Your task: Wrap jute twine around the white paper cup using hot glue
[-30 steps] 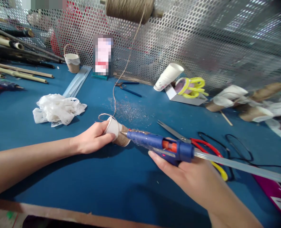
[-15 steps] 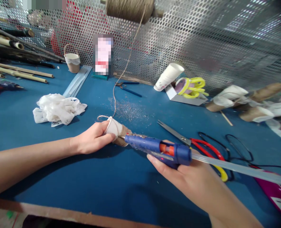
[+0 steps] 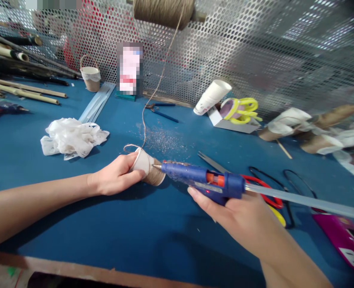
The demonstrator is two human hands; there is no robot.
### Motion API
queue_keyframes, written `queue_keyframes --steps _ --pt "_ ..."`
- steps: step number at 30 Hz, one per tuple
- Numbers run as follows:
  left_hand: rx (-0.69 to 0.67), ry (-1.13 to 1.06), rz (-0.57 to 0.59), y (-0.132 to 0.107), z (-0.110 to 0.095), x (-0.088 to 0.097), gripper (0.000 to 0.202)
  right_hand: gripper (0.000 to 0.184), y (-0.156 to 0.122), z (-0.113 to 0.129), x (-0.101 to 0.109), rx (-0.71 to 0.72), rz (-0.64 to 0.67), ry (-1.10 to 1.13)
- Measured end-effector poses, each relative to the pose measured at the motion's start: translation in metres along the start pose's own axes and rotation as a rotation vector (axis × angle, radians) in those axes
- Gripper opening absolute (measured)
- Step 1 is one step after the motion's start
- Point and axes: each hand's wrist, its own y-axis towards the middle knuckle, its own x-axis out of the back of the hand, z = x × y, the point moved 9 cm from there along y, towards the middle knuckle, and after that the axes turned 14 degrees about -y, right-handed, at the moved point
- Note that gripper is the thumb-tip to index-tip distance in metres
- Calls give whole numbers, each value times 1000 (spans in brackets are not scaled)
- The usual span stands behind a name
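Observation:
My left hand (image 3: 115,176) grips a small white paper cup (image 3: 143,162) lying on its side on the blue table (image 3: 135,228). The cup's base end is wrapped in brown twine (image 3: 156,175). A strand of twine (image 3: 153,96) runs from the cup up to a big spool (image 3: 165,11) on the mesh wall. My right hand (image 3: 239,218) holds a blue glue gun (image 3: 207,182) with a clear glue stick (image 3: 309,202) at its back. The gun's nozzle touches the cup where the white paper meets the twine.
Red-and-yellow scissors (image 3: 255,188) lie behind the gun. Crumpled white lace (image 3: 72,136) sits left. At the back stand a small finished basket (image 3: 90,78), stacked cups (image 3: 212,97), a box with yellow loops (image 3: 238,114) and wrapped cups (image 3: 315,128) right. Sticks (image 3: 21,90) lie far left.
The glue gun dipped low half a second ago and has risen again, its nozzle back on the cup's upper side. My left hand has stayed on the cup.

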Motion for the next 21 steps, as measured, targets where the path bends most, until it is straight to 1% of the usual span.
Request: queue_keyframes --steps 4,9,13,18,21 --pt "-30 2 12 0 -3 -1 15 29 3 2 1 -8 0 16" --pt "-77 79 16 -1 -5 -3 16 46 9 0 0 -61 17 34" --pt "-79 102 13 -1 -4 -3 21 46 10 -2 0 -72 28 47" --pt "-84 84 39 -1 -5 -4 17 45 2 -4 -1 -106 50 40" --pt "-61 72 36 -1 -3 -4 18 44 -1 -4 0 -103 48 32"
